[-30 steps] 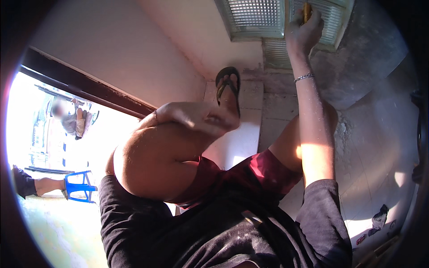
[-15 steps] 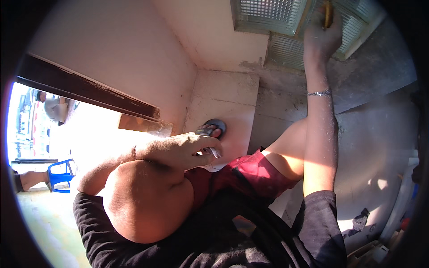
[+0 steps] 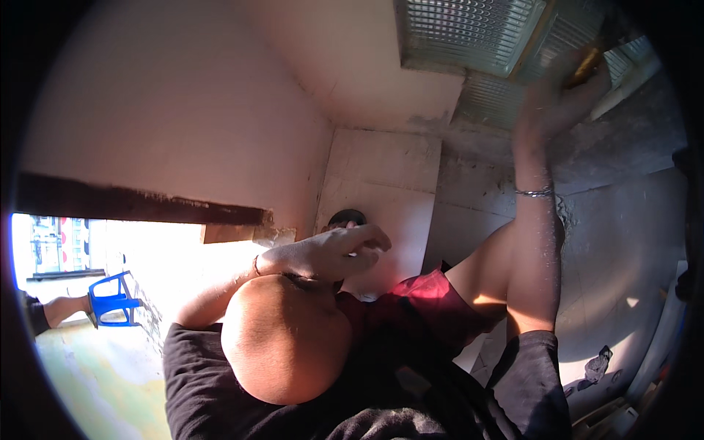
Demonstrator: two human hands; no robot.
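Note:
My right hand [image 3: 561,103], raised at the upper right and smeared by motion, is closed around a yellow-brown object [image 3: 585,67]. Blur hides its kind; something dark shows beyond it, close to the glass blocks [image 3: 469,33] in the wall. White specks dot my right forearm [image 3: 539,242], which wears a silver bracelet. My left hand [image 3: 330,253] hangs past my bent left knee [image 3: 282,341], its fingers loosely bent and apart, with nothing visible in them. Just beyond it, a foot in a dark sandal [image 3: 347,218] is partly covered by that hand.
A pale wall [image 3: 183,110] rises ahead, with a dark brown beam [image 3: 132,199] along its lower edge. At the left, a bright opening shows a blue plastic stool [image 3: 115,299] and another person's leg [image 3: 64,310]. A dark cloth [image 3: 598,364] lies at the lower right.
My right hand has swung right and slightly down with the yellow-brown object. The whole view has shifted, so the left hand and knee sit further right.

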